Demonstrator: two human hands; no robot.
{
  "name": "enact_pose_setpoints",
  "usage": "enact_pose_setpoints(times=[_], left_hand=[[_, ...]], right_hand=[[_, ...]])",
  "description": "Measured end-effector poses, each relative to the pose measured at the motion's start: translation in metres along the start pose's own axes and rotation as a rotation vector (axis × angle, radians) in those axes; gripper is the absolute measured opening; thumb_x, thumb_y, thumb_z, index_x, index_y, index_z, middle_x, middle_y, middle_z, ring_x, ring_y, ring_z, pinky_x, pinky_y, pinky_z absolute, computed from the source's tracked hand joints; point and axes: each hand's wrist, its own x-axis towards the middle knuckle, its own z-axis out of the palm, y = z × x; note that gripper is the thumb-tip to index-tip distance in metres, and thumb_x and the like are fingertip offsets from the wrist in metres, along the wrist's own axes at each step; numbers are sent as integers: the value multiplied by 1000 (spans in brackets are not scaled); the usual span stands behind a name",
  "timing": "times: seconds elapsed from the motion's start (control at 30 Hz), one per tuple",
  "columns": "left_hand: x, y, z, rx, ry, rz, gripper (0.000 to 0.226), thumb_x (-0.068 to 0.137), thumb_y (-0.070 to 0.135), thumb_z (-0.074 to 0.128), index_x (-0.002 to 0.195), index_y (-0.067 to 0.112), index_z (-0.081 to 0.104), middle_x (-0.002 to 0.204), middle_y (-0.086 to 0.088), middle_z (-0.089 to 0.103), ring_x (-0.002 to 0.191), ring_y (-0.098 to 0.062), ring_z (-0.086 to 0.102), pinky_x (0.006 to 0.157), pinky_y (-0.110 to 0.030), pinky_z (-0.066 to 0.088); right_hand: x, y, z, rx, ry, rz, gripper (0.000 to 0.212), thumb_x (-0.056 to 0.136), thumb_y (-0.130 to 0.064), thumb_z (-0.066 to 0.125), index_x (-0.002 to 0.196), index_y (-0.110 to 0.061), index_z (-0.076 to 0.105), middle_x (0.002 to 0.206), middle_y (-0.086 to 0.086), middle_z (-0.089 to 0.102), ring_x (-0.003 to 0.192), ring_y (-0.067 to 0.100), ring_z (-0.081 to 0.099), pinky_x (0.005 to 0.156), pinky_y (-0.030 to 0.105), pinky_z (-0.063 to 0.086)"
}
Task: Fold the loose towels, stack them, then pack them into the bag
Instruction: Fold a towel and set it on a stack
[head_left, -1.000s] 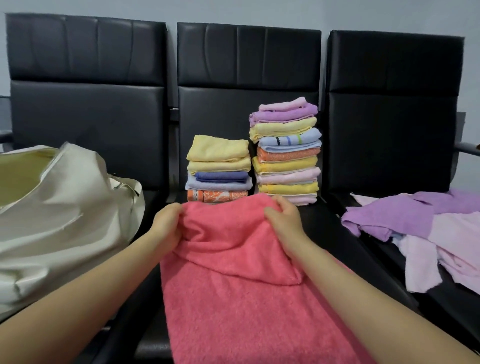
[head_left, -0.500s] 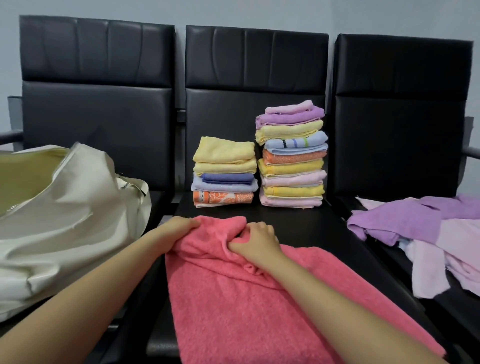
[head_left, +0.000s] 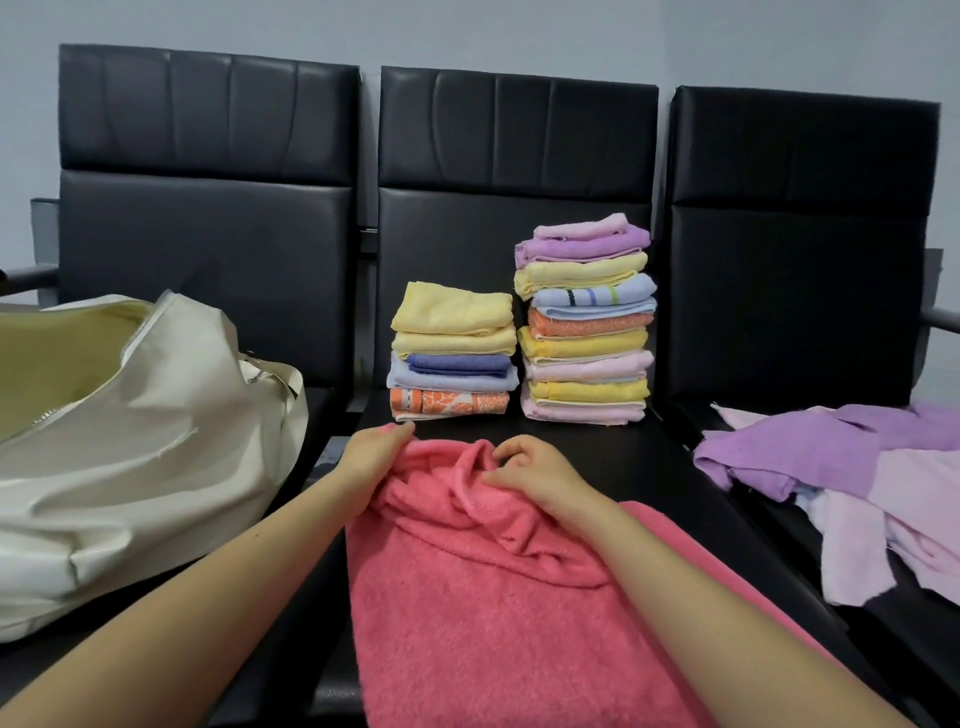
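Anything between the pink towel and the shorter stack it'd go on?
Nothing visible. Both hands, left hand and right hand, grip the pink towel; bare black seat separates it from the shorter stack.

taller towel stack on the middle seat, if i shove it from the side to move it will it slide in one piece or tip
The taller towel stack will probably shear or topple: it is narrow, piled high, and its layers already overhang unevenly. The soft folded towels likely give rather than push as a block. The shorter stack beside it looks steadier.
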Motion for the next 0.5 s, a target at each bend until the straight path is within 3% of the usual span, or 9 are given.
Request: enact_pose_setpoints(times=[0.07, 0.13, 0.3, 0.37, 0.5], left_hand=[[5, -1, -4, -59, 80, -19, 32, 97, 39, 49, 91, 12, 63, 90, -6, 62, 86, -22, 59, 81, -32, 49], [13, -3, -10, -140, 110, -54, 43, 92, 48, 49, 111, 11, 63, 107, -8, 64, 102, -27, 60, 98, -40, 47], [21, -2, -19, -474, 145, -50, 39, 102, 26, 45, 138, 11, 48, 128, -10, 56, 120, -25, 53, 95, -32, 43], [19, -2, -20, -567, 118, -60, 38, 103, 26, 44, 139, 13, 46, 124, -9, 55, 115, -24, 54, 91, -33, 43], [16, -3, -18, -580, 89, -54, 31, 103, 26, 43, 132, 16, 49, 108, -4, 58, 84, -15, 56, 85, -34, 42]], right_hand=[[-2, 2, -13, -153, -78, -2, 32, 76, -28, 81, 103, -19, 67, 66, -8, 54, 57, 2, 48, 54, 18, 37], [-5, 5, -24, -329, -139, -11, 26, 78, -37, 78, 98, -22, 73, 65, -12, 60, 56, -1, 50, 56, 17, 38], [-8, 12, -41, -395, -185, -34, 17, 81, -40, 75, 74, -25, 73, 52, -22, 58, 48, -7, 49, 51, 10, 36], [-6, 17, -39, -392, -131, -72, 19, 84, -39, 73, 69, -26, 70, 52, -22, 57, 50, -6, 49, 56, 14, 37], [2, 28, -41, -382, 102, -117, 19, 86, -38, 69, 77, -22, 72, 60, -13, 58, 58, 0, 50, 64, 25, 40]])
